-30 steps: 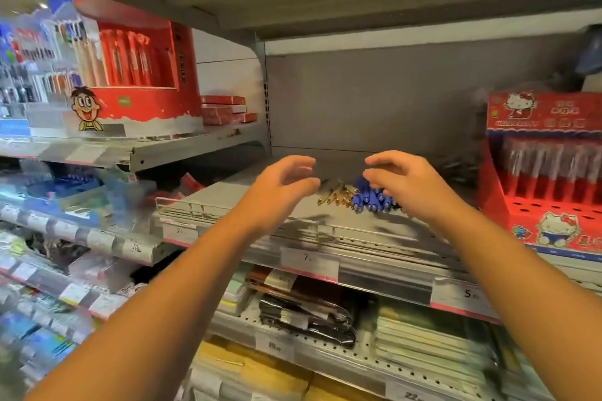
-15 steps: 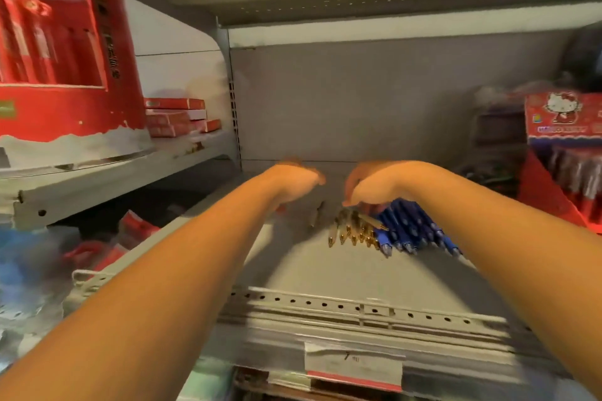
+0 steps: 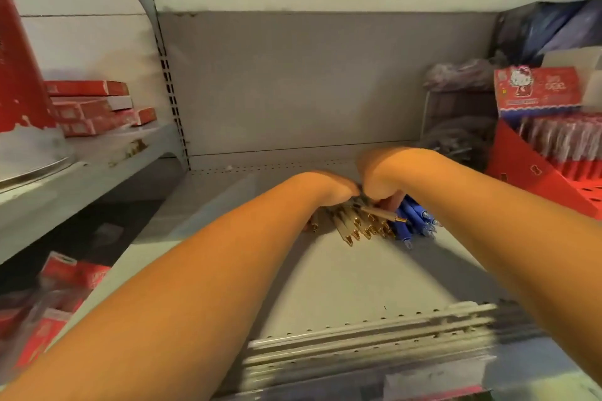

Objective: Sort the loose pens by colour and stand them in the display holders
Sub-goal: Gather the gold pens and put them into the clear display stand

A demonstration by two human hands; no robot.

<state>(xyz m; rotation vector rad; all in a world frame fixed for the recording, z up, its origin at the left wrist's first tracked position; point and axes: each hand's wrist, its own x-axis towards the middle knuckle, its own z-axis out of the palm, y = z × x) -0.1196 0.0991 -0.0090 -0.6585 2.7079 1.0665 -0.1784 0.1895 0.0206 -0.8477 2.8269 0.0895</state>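
A matt grey painted-metal shelf [image 3: 325,286], its front rail perforated, carries beige pens [image 3: 350,228] with smooth barrels and shiny gold-coloured tips, beside blue pens [image 3: 415,218] of glossy plastic. The back panel [image 3: 293,81] is the same dull grey. At right stands a red printed cardboard display box [image 3: 537,88]. At left lie red cartons [image 3: 88,104] with scuffed white edges.
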